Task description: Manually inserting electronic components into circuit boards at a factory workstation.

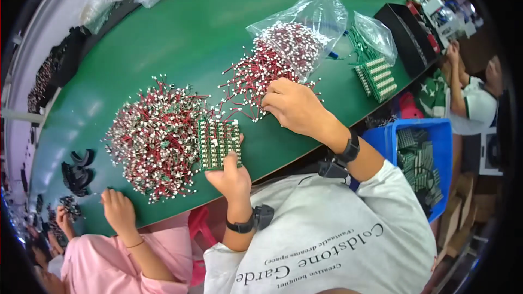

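Note:
My left hand (231, 181) grips a green circuit board panel (220, 144) by its near right edge, with the thumb lying on top. Rows of small pale parts cover the panel, and a few white connectors and red wires lie at its far edge. My right hand (297, 108) has its fingers pinched at the near side of a loose heap of red wires with white connectors (262, 65). Whatever sits between those fingertips is hidden. Left of the panel, almost touching it, spreads a bigger pile of red wires with connectors (158, 139).
A clear plastic bag (321, 8) partly covers the right heap. Stacked green boards (379, 79) stand farther right, before a black box (406, 38). A blue bin (445, 147) of boards is beside me. At left, a pink-clothed co-worker's hand (118, 209) rests near black curved parts (78, 174).

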A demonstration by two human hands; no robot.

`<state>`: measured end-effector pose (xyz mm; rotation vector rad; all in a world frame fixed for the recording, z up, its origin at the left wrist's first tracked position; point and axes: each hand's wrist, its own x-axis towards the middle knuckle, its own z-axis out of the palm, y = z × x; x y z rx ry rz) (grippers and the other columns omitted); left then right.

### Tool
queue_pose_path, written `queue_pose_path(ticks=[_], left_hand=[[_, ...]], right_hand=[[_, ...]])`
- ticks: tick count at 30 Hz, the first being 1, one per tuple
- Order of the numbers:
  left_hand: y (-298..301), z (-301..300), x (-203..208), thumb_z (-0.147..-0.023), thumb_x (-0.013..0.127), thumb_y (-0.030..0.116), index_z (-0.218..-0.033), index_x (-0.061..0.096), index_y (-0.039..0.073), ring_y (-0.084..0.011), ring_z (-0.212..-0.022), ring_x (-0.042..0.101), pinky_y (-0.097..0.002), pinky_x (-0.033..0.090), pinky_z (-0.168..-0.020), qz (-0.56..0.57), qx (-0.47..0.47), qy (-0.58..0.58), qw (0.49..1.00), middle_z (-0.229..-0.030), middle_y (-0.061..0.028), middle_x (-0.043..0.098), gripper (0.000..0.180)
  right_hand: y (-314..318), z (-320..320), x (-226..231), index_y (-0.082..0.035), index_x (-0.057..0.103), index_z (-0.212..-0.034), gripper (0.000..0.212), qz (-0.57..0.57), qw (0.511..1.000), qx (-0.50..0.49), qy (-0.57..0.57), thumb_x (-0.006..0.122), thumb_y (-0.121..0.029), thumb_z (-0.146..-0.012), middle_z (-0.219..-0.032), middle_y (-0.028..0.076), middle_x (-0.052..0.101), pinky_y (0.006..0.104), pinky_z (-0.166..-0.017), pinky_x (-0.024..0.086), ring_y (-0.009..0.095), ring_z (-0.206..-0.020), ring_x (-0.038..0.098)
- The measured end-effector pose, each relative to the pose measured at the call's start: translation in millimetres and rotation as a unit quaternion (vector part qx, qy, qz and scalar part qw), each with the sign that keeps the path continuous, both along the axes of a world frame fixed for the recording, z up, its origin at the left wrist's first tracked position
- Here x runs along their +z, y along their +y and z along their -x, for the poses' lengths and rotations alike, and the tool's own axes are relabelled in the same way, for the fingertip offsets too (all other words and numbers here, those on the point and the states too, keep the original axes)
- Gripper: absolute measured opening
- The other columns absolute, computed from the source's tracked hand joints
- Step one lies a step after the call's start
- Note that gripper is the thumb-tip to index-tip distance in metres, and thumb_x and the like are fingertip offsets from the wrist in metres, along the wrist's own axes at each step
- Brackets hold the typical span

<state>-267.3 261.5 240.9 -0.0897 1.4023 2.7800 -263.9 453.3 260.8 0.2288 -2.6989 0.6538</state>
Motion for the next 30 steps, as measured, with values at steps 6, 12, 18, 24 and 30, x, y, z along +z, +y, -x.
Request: queue_pose_path(ticks=[6, 12, 18, 24, 30], left_hand=[[-4, 4, -5, -0.075, 0.041, -0.014, -0.133, 0.041, -0.010, -0.0351, -0.112, 0.060, -0.0514, 0.057, -0.090, 0.056, -0.038, 0.024, 0.997, -0.124, -0.0250, 0.054, 0.059], [-6, 4, -10, -0.074, 0.040, -0.013, -0.136, 0.037, -0.010, -0.0367, -0.115, 0.058, -0.0521, 0.058, -0.089, 0.041, -0.063, 0.020, 0.997, -0.129, -0.0266, 0.051, 0.063], [-4, 6, -7, -0.072, 0.040, -0.018, -0.147, 0.026, -0.003, -0.0303, -0.107, 0.062, -0.0480, 0.057, -0.089, 0.013, -0.062, -0.003, 0.998, -0.124, -0.0221, 0.053, 0.078], [10, 2, 15, -0.074, 0.043, -0.011, -0.134, 0.039, -0.010, -0.0367, -0.114, 0.059, -0.0540, 0.057, -0.090, 0.002, -0.043, -0.015, 0.999, -0.127, -0.0250, 0.052, 0.060], [44, -5, 26, -0.077, 0.042, -0.016, -0.130, 0.042, -0.011, -0.0318, -0.103, 0.065, -0.0471, 0.056, -0.091, -0.001, -0.113, -0.026, 0.993, -0.119, -0.0221, 0.059, 0.053]], right_hand=[[4, 5, 18, -0.002, 0.066, -0.093, 0.011, 0.090, 0.992, -0.015, 0.086, 0.069, -0.001, -0.083, -0.091, 0.011, 0.068, 0.0321, -0.075, 0.051, 0.023, -0.086, 0.066], [19, 24, 18, 0.004, 0.062, -0.106, 0.012, 0.388, 0.899, -0.148, 0.137, 0.058, -0.002, -0.096, -0.090, 0.009, 0.069, 0.0254, -0.079, 0.053, 0.014, -0.085, 0.067], [17, 15, 18, 0.003, 0.057, -0.123, 0.028, 0.494, 0.862, -0.078, 0.084, 0.057, 0.001, -0.095, -0.096, 0.009, 0.069, 0.0250, -0.072, 0.052, 0.013, -0.075, 0.063], [23, -7, 8, 0.003, 0.061, -0.112, 0.019, 0.554, 0.831, -0.051, -0.019, 0.061, 0.000, -0.093, -0.094, 0.012, 0.070, 0.0218, -0.064, 0.051, 0.010, -0.073, 0.064], [27, -29, 13, 0.003, 0.063, -0.102, 0.010, 0.582, 0.810, -0.045, -0.047, 0.062, 0.000, -0.093, -0.091, 0.008, 0.068, 0.0219, -0.065, 0.051, 0.009, -0.074, 0.063]])
